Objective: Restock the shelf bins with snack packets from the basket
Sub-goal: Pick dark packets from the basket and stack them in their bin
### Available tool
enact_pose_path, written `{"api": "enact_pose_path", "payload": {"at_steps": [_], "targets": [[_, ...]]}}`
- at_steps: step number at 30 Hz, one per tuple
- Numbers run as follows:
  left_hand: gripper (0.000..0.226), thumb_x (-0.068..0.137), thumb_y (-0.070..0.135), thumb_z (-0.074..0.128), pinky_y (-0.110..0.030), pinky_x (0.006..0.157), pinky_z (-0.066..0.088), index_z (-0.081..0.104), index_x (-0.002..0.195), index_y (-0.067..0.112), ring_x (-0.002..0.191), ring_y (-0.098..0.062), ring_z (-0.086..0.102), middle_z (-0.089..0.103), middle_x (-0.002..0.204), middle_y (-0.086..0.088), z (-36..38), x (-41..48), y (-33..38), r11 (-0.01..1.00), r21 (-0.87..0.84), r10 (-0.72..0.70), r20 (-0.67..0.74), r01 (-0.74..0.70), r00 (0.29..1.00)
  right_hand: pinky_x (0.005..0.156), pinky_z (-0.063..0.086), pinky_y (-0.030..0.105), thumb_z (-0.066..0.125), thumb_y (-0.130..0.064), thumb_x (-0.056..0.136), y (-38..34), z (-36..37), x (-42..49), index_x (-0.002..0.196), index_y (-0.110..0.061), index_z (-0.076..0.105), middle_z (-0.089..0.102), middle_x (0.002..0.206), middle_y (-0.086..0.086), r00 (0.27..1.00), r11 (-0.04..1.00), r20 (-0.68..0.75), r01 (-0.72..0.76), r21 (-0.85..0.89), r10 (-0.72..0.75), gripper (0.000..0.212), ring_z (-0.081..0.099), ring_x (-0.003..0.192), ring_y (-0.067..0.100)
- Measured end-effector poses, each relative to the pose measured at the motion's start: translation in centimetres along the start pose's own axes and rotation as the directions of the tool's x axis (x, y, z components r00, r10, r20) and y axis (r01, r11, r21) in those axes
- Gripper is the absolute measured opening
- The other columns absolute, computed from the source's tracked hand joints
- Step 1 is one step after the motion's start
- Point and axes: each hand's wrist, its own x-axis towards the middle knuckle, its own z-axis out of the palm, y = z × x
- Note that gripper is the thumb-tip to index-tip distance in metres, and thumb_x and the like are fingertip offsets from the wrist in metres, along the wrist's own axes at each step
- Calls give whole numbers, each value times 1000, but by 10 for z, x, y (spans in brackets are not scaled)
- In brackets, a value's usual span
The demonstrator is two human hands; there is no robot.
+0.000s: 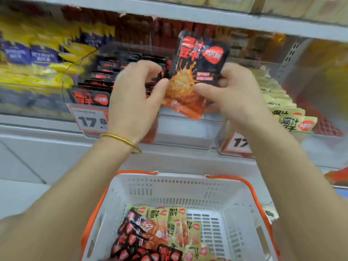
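Both hands hold one black and red snack packet (195, 72) upright in front of the shelf. My left hand (135, 98) pinches its lower left edge with thumb and fingers. My right hand (231, 93) grips its right side, thumb across the front. Just behind the left hand is the clear shelf bin (90, 95) with rows of the same black packets. Below, the white basket (169, 187) with orange handles holds several black packets (135, 240) and yellow packets (177, 221).
A bin of yellow packets (288, 113) stands to the right on the same shelf. Yellow and purple bags (37, 59) fill the bin at far left. Price tags (90, 121) hang on the shelf front. Another shelf board (207, 16) runs overhead.
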Motion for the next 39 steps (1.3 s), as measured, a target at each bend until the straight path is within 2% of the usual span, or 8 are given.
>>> {"api": "enact_pose_path", "payload": {"at_steps": [3,6,12,17,26,31,36,39], "targets": [[40,90,37,41,-44,95,41,63,113,13,112,-28,56,63,118,-8,8,4,-27,890,419,125,151,-178,981,82,50,40,67,-23,76,3,12,57,99,-7,60,65,104,13,986,848,-142,1,-530,-90,29,61,98,33],[46,93,38,33,-49,103,34,63,117,12,117,-30,55,62,122,-12,16,-3,-43,829,514,102,249,-221,963,81,48,37,65,-14,83,31,37,101,78,-9,53,63,114,19,984,692,-147,-175,-701,101,14,60,105,34],[46,96,35,31,-48,106,33,60,123,11,120,-30,54,59,128,-13,20,-4,-55,799,537,165,240,-272,957,77,54,40,64,-13,84,104,62,159,112,-9,61,63,117,14,922,636,-162,-363,-681,353,28,62,106,33],[43,97,32,32,-47,107,32,60,121,11,121,-30,52,58,129,-12,22,-4,-59,794,541,175,234,-277,956,75,44,26,54,-10,92,120,74,185,117,-8,59,61,117,7,917,720,-223,-399,-568,331,25,58,112,25],[41,96,31,35,-47,105,35,61,120,11,120,-30,53,59,128,-12,26,-3,-62,798,538,189,205,-272,960,91,44,30,48,-8,97,123,96,195,129,-3,44,55,130,13,913,665,-237,-404,-628,331,33,54,119,27],[41,95,31,36,-47,107,32,61,122,11,121,-30,53,58,129,-11,25,-3,-62,811,517,217,171,-275,961,98,38,25,42,-14,100,76,83,169,129,-8,47,52,132,9,926,749,-207,-377,-546,315,31,50,122,21],[31,93,24,46,-43,93,34,66,111,10,108,-28,51,64,118,-8,19,-16,-42,798,472,416,17,-374,909,66,59,40,56,-1,89,17,52,110,79,-15,43,64,95,15,967,916,-122,-251,-313,223,21,69,80,29],[25,91,20,48,-41,82,34,68,102,12,98,-28,52,66,109,-5,21,-34,-22,808,403,445,59,-429,893,51,57,34,56,0,89,-7,19,26,76,-14,45,62,72,13,991,990,66,-107,-96,113,23,67,56,24]]}}
